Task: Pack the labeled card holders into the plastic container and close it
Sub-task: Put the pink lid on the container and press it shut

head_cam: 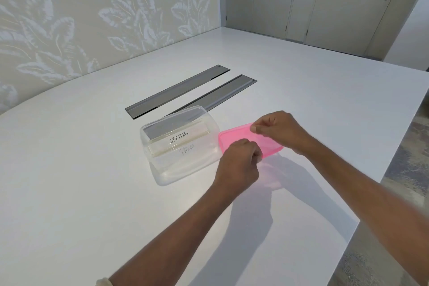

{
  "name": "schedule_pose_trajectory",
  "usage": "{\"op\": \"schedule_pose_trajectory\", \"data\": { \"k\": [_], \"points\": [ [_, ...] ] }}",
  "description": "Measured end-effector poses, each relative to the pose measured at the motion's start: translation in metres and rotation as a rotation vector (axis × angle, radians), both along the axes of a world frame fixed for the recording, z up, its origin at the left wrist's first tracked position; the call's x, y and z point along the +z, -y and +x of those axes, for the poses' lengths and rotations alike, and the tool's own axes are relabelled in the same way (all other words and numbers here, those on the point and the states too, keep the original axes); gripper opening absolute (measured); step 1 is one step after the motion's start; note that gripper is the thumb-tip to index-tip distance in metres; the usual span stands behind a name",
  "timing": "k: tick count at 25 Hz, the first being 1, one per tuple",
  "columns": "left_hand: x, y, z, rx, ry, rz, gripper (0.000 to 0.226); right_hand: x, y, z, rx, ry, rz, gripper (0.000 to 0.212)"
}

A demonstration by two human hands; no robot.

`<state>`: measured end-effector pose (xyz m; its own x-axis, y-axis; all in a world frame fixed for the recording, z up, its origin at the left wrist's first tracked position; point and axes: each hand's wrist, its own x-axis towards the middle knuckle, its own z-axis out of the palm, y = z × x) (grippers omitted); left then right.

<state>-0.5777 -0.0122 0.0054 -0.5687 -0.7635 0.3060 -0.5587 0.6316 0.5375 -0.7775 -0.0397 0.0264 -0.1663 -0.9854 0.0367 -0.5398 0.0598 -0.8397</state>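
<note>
A clear plastic container stands open on the white table, with clear card holders inside. The upper card holder reads "ZEBRA"; a second card holder below it has blurred writing. Just right of the container, a pink translucent lid is held a little above the table. My left hand pinches the lid's near edge. My right hand pinches its far right edge.
Two long grey cable-slot covers are set into the table behind the container. The table's edge runs diagonally on the right, with grey floor beyond. A patterned wall and cupboard doors stand behind.
</note>
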Motion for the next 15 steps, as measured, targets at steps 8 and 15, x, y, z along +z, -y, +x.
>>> {"op": "schedule_pose_trajectory", "data": {
  "k": [8, 15],
  "points": [
    [0.047, 0.017, 0.022, 0.149, -0.264, 0.081, 0.023, 0.028, 0.007, 0.005, -0.198, 0.337, -0.302, 0.036],
    [0.073, 0.027, 0.052, 0.215, -0.588, 0.44, 0.024, 0.038, 0.014, 0.008, -0.27, 0.362, -0.33, 0.047]
  ]
}}
